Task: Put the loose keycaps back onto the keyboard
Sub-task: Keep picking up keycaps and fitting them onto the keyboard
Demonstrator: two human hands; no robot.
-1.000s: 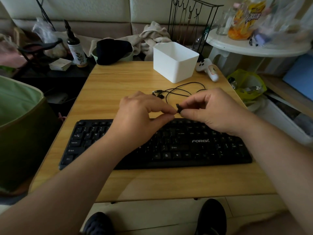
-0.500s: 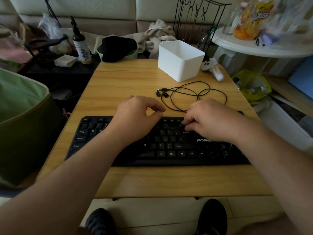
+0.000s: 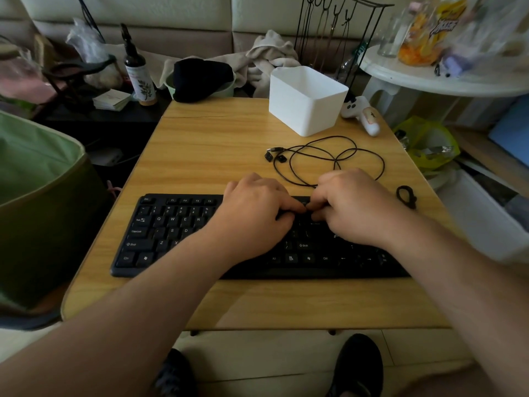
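Both your hands are down on the black keyboard (image 3: 177, 233) near the middle of its top rows, left hand (image 3: 254, 213) and right hand (image 3: 352, 207) with fingertips bunched together as if pressing a keycap home, though I can't tell whether either is actually pinching one since the fingers hide it. I count two loose keycaps (image 3: 275, 157) on the wooden table (image 3: 206, 156) just past the keyboard, beside the tangled black cable (image 3: 329, 159). They're probably tiny, light, hard plastic and a bit slick, so pinch each by its sides and push straight down.
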